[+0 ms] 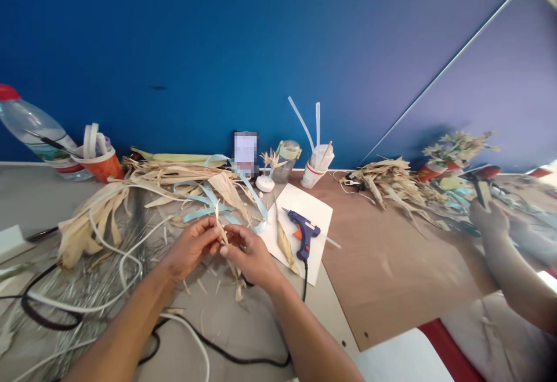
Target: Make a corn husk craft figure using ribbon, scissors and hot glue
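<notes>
1. Husk strip (223,232), pale and dry, is what you hold. It stands nearly upright between your two hands, above the grey surface (243,324) and in front of you. Its lower end trails down past your right wrist.
2. Left hand (191,245): fingertips closed on the strip from the left, about halfway up. Right hand (250,257): thumb and forefinger pinch the same strip from the right, just below. The two hands touch at the fingertips. Judged: a grip from both sides keeps so thin and limp a piece from twisting.
3. Husk pile (108,208) lies to your left and behind the hands, with a light blue ribbon (204,213) looped through it. Both are within easy reach, which likely explains the spread.
4. Glue gun (304,237), blue with an orange trigger, rests on a white paper sheet (313,208) just right of your right hand. Judged: the sheet is there to keep drips off the surface. Its black cable (217,347) runs back under your forearms.
5. Paper cup (315,170) with clear glue sticks stands upright at the blue wall, behind the sheet.
6. Far right, well apart: a co-worker's hand (489,219) holds a phone (482,191) over a brown board (391,266).
</notes>
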### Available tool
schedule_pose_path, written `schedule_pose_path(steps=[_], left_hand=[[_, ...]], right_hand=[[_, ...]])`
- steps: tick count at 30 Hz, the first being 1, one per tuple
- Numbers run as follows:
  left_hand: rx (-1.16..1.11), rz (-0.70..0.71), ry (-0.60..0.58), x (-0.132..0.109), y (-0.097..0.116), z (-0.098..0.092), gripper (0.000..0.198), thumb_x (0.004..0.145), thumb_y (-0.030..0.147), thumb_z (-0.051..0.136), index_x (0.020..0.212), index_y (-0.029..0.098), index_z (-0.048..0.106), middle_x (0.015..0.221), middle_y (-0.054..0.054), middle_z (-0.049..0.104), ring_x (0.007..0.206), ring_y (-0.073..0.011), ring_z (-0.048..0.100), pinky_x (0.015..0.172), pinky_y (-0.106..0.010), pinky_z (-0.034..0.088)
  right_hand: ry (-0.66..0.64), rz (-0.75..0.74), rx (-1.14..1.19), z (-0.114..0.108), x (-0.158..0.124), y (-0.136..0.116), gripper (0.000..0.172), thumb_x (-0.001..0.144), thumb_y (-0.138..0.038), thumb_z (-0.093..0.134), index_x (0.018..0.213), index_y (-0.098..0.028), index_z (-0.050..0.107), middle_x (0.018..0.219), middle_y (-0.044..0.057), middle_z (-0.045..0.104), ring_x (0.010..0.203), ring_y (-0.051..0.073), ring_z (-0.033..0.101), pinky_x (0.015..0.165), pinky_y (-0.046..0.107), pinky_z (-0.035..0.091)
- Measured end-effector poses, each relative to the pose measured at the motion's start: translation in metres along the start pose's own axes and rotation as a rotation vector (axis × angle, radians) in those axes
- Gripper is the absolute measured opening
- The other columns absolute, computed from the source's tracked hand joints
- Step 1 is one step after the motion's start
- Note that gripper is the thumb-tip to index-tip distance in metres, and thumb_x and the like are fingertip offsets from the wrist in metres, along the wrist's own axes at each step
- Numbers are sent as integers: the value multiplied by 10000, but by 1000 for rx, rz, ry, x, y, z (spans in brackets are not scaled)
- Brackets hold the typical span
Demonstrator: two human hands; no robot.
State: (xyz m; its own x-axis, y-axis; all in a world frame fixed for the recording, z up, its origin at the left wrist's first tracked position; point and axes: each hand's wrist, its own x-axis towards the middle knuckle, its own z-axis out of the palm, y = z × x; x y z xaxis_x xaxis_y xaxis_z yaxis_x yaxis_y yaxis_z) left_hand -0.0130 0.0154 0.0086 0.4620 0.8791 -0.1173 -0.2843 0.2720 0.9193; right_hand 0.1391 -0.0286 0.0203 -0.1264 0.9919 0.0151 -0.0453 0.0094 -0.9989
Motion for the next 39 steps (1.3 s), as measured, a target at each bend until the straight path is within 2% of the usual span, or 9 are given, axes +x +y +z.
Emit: schedule_pose_path(steps=[4,9,18,28,30,32,34,36,39], left_hand=[[-148,101,89,1,4,-4,94,785,230,658,756,170,591,603,50,558,451,-44,439,576,-216,461],[-397,232,217,3,12,-11,99,748,151,685,770,180,593,636,43,606,457,-39,455,602,-225,487],[-501,303,319,6,14,-15,143,727,126,698,699,179,568,628,59,591,463,-30,456,633,-221,506],[-605,339,369,9,14,-27,151,720,130,711,703,188,572,619,63,596,474,-42,476,618,-224,521],[-631,343,385,8,17,-28,152,724,127,709,694,185,572,615,65,588,473,-39,474,617,-217,521],[-625,334,385,8,18,-28,157,719,126,712,688,183,569,615,66,582,475,-37,472,621,-216,519],[-567,315,358,7,18,-25,153,714,138,716,693,182,571,613,63,579,476,-40,468,625,-224,514],[-465,276,292,5,16,-18,135,716,159,716,715,184,584,621,56,582,480,-47,465,635,-239,508],[-268,187,152,2,12,-7,93,750,211,690,744,179,603,622,37,577,516,-69,484,637,-245,482]], right_hand=[[102,-45,-294,0,-2,-3,128,740,-216,566,805,-177,668,706,4,644,661,145,573,654,259,450],[218,-115,-449,-24,-1,-14,143,767,-219,537,738,-184,672,713,6,656,673,143,577,656,239,428],[198,-166,-612,-44,-1,-11,154,799,-231,538,700,-207,653,625,-4,609,612,150,521,612,256,365],[155,-161,-563,-54,0,-12,135,792,-216,536,692,-188,623,642,-3,594,628,148,511,610,252,369],[251,-180,-524,-58,1,-10,123,790,-215,525,721,-186,622,672,3,597,665,157,529,659,266,395],[383,-240,-480,-62,3,-8,107,787,-219,526,790,-186,628,792,29,622,791,180,561,767,296,414],[428,-285,-414,-62,3,-7,141,798,-237,532,889,-189,629,939,58,634,930,200,563,860,326,406],[326,-264,-346,-58,1,-10,181,827,-262,522,960,-195,624,1002,68,643,976,205,567,874,333,412],[115,-217,-340,-43,-3,-15,177,837,-267,530,959,-196,637,984,62,654,951,197,585,852,321,427]])
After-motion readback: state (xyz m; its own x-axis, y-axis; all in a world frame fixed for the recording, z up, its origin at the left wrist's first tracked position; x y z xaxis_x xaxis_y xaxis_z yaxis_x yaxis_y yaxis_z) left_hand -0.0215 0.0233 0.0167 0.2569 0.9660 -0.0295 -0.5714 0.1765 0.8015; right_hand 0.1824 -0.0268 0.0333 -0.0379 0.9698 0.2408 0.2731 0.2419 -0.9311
